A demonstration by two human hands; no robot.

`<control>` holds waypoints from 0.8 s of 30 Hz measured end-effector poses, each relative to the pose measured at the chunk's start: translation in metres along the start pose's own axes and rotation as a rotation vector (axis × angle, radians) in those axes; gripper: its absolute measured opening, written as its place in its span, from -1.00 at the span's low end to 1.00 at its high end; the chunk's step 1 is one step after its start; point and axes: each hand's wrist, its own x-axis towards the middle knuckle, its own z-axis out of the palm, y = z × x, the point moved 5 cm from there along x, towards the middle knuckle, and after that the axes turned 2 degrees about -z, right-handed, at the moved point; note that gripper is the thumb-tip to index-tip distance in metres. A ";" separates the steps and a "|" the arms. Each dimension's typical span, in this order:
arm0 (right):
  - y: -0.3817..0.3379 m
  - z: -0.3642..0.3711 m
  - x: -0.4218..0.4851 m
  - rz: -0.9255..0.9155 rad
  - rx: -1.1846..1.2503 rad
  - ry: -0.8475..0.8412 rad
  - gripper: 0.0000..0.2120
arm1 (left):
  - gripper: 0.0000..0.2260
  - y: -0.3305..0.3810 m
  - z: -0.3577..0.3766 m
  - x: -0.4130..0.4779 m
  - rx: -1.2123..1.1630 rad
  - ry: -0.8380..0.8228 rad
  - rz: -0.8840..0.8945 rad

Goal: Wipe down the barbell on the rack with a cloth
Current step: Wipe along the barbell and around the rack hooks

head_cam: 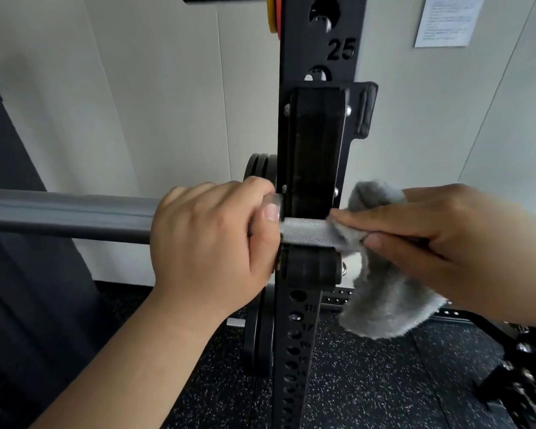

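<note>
The barbell [307, 232] lies level across the black rack hook [311, 156], its knurled silver shaft showing in the hook's gap. Its thick grey sleeve [68, 213] runs off to the left. My left hand [214, 243] is wrapped around the sleeve's inner end, tight against the rack upright. My right hand [452, 243] pinches a fluffy grey cloth [384, 292] against the shaft just right of the hook. The cloth drapes over and hangs below the bar, hiding the shaft further right.
The black upright [294, 351] has numbered holes, with "25" cut near the top. Black weight plates [259, 332] sit stored behind it. A yellow and red plate edge [273, 13] shows at the top. Speckled rubber floor [369, 385] lies below, a paper notice [446, 20] on the wall.
</note>
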 end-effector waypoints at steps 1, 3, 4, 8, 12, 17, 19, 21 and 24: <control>0.003 -0.005 -0.005 0.023 0.020 0.014 -0.66 | -0.63 0.000 0.000 0.000 0.000 -0.001 -0.005; 0.006 -0.004 -0.006 0.045 -0.002 0.041 -0.68 | -0.64 0.000 -0.002 0.002 0.004 -0.003 -0.016; 0.003 0.001 -0.002 0.032 -0.050 0.060 -0.69 | -0.65 0.001 -0.002 0.002 0.006 -0.008 -0.017; -0.015 0.020 0.005 -0.022 -0.212 0.147 -0.65 | -0.67 0.002 -0.004 0.001 0.006 -0.032 -0.015; -0.010 0.004 -0.018 0.088 -0.026 0.201 -0.71 | -0.68 0.003 -0.006 0.002 0.006 -0.076 -0.009; -0.012 0.007 -0.011 0.179 0.013 0.202 -0.70 | -0.67 0.001 -0.008 0.010 0.020 -0.149 0.000; -0.012 0.014 -0.004 0.187 -0.053 0.209 -0.69 | -0.67 0.001 -0.008 0.013 0.021 -0.172 0.017; -0.012 0.015 -0.005 0.178 -0.107 0.234 -0.70 | -0.68 0.000 -0.010 0.014 0.014 -0.185 0.039; -0.008 0.012 -0.022 0.122 -0.155 0.310 -0.69 | -0.68 0.002 -0.010 0.014 -0.021 -0.223 0.055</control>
